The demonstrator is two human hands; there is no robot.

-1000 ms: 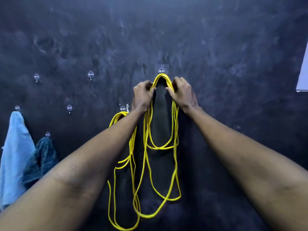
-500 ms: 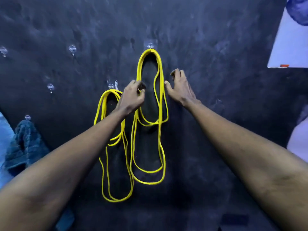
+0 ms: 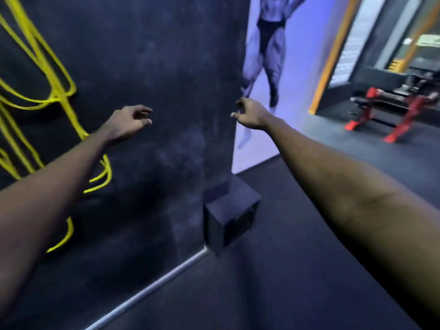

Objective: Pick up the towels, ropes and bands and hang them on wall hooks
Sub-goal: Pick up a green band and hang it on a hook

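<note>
Room: gym corner, dark matte wall [image 3: 166, 67] ahead, dark rubber floor [image 3: 297, 270] below, frame motion-blurred.
Background: pale poster of a muscular figure [image 3: 269, 55] past the wall edge; red-framed gym equipment [image 3: 381, 110] far right, well apart.
Rope: thin yellow rope in long loops [image 3: 59, 91] hangs flat against the wall at far left. Its top runs out of frame, so the hook carrying it isn't visible.
Left hand [image 3: 128, 120]: out in front of the wall, fingers loosely curled, holding nothing. Near the rope but clear of it.
Right hand [image 3: 250, 113]: level with the wall's edge, fingers drooping in a loose curl, also empty and touching nothing.
Obstacle: small black box [image 3: 228, 210] on the floor against the wall corner, below and between the arms.
Step (my read): rope looks done, person seems to be heading for the next item. No towels or bands in view.
How to do it well: find the next piece first and step around the box. Grab it at its midpoint so both sides hang evenly. Use a free hook, and keep the arm off the rope loops.
</note>
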